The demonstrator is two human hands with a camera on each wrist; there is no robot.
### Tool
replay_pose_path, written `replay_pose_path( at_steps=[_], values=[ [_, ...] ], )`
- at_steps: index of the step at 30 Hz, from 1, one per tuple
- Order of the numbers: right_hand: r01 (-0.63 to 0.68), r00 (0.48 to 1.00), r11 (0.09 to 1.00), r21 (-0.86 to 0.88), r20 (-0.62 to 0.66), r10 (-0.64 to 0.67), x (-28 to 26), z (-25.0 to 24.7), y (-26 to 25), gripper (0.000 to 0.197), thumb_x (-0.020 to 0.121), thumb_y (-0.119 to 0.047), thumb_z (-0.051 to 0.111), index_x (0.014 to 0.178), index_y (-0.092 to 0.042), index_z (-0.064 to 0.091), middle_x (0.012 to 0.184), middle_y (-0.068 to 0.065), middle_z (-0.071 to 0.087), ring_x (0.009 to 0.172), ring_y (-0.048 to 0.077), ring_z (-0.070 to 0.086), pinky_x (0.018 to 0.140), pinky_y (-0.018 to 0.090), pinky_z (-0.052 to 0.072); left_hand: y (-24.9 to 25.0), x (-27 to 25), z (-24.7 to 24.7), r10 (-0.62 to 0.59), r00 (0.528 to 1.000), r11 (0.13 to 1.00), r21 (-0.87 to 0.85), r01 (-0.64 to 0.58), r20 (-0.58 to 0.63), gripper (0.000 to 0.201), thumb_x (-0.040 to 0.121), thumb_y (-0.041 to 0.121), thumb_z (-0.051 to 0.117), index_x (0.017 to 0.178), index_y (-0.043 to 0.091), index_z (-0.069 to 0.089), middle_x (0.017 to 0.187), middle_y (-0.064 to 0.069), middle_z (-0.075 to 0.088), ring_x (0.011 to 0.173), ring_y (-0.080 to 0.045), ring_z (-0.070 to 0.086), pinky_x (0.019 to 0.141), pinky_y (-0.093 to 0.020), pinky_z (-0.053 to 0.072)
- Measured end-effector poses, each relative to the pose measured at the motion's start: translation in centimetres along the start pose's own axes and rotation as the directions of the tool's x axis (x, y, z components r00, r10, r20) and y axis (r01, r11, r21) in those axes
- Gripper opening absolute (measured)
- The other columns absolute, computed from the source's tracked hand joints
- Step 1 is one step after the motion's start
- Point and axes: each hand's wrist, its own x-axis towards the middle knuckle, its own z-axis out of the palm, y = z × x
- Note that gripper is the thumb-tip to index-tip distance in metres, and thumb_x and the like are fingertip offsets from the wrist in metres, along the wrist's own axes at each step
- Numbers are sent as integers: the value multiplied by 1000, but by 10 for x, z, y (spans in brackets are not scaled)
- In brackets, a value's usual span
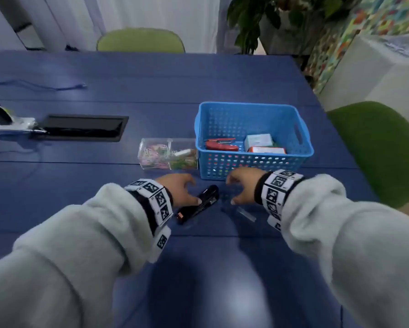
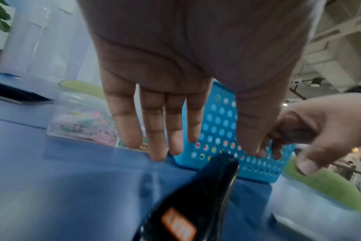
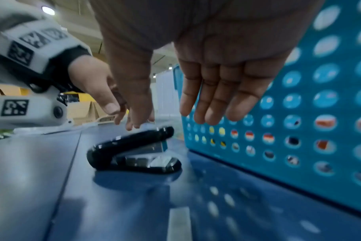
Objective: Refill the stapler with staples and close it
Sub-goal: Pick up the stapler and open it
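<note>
Both hands spread, holding nothing: left hand [image 1: 178,189] at 9 o'clock of the black stapler [image 1: 198,204], right hand [image 1: 242,185] at 3; pin base with left, lift top, load staples [image 1: 246,214] from 4 o'clock.

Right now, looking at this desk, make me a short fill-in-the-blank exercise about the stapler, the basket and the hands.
1. The black stapler lies on the ___ table.
2. The red stapler sits inside the perforated blue plastic ___.
3. The right hand holds ___.
4. The loose staple strip lies nearest the ___ hand.

Missing words: blue; basket; nothing; right
</note>
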Motion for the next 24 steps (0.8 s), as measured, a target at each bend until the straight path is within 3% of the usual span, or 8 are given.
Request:
replay_pose_path(
  at_steps=[3, 6, 9, 13, 16, 20, 24],
  values=[
    [-23, 996, 1000, -11, 89, 24, 28, 16, 0, 54, 69, -27, 77, 117, -14, 54, 124, 8, 57, 111, 26, 56, 93, 32, 46, 3, 14, 15, -4, 999, 999, 53, 1, 48, 57, 69, 46, 70, 119, 24, 52, 115, -2, 64, 106, -23, 60, 81, -27, 42],
    [2, 986, 999, -37, 167, 4, 47, 28, -4, 54, 69, -28, 79, 115, -13, 55, 121, 8, 59, 110, 27, 57, 91, 32, 45, 4, 25, 26, 35, 997, 999, 14, -36, 71, 52, 69, 41, 72, 115, 23, 55, 114, -4, 65, 102, -23, 61, 80, -29, 44],
    [48, 982, 999, -25, 185, -42, 57, 31, -8, 53, 71, -25, 77, 118, -14, 56, 120, 7, 60, 110, 26, 57, 91, 31, 44, 7, 29, 31, 69, 994, 997, 8, -70, 79, 42, 70, 35, 73, 107, 22, 57, 109, -5, 67, 96, -23, 61, 73, -26, 40],
    [98, 980, 993, -73, 181, -83, 63, 37, -11, 49, 70, -28, 78, 113, -14, 58, 118, 9, 61, 110, 27, 57, 90, 32, 44, 11, 28, 35, 110, 992, 994, 24, -111, 60, 44, 71, 31, 72, 111, 22, 58, 111, -3, 66, 101, -23, 61, 73, -26, 41],
    [77, 984, 993, -93, 166, -61, 60, 41, -10, 48, 70, -28, 78, 112, -17, 59, 116, 6, 64, 108, 26, 59, 87, 32, 46, 13, 21, 30, 150, 989, 988, 23, -150, 6, 36, 69, 29, 70, 103, 25, 59, 98, -1, 65, 90, -22, 60, 71, -29, 44],
    [23, 988, 995, -101, 155, -8, 52, 44, -5, 39, 70, -31, 77, 103, -16, 62, 108, 5, 67, 100, 26, 62, 72, 28, 42, 0, 3, 16, 191, 977, 978, -73, -198, -91, 26, 65, 25, 70, 72, 31, 46, 77, 6, 56, 78, -21, 56, 70, -31, 48],
    [-28, 987, 995, -100, 153, 43, 45, 48, -3, 36, 71, -32, 76, 99, -16, 62, 107, 6, 67, 96, 26, 62, 76, 30, 48, -33, -19, 1, 116, 976, 970, -189, -150, -182, 29, 65, 18, 73, 62, 30, 46, 63, 11, 55, 62, -11, 54, 64, -26, 46]
  ],
)
